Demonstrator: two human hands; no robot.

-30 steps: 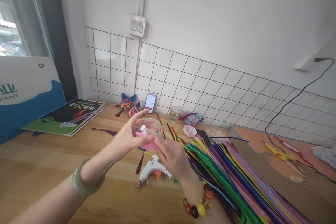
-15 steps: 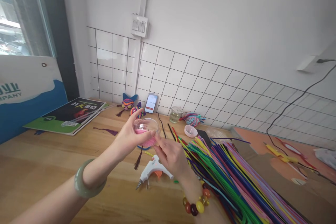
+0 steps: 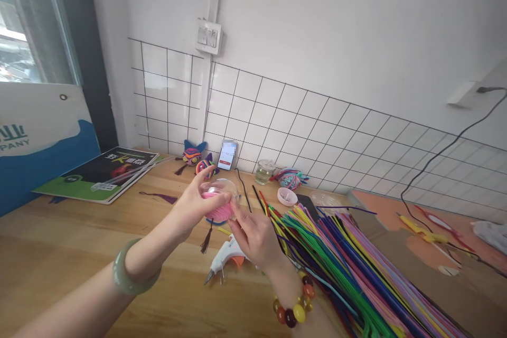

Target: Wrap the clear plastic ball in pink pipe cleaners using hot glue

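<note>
A clear round shell (image 3: 226,186) with pink pipe-cleaner strands (image 3: 219,211) over its near side is held up over the table. My left hand (image 3: 198,203) grips it from the left, thumb across the pink strands and index finger at the upper rim. The fingers of my right hand (image 3: 253,232) are pinched at the right edge of the pink part; what lies between them is too small to make out. Blue shows along the lower edge, and a dark tassel (image 3: 206,240) hangs below it. Under the hands lies a white glue gun (image 3: 224,257), partly covered by my right hand.
Bundles of coloured pipe cleaners (image 3: 340,264) fill the right side. Behind stand a phone (image 3: 227,155), a glass jar (image 3: 264,171), a pink bowl (image 3: 287,197) and striped figures (image 3: 193,153). A magazine (image 3: 99,175) lies at the left, a yellow tool (image 3: 422,229) at the right.
My right fingers have shifted slightly down and left along the right edge of the pink part, covering more of the glue gun. My left hand keeps its hold on the shell.
</note>
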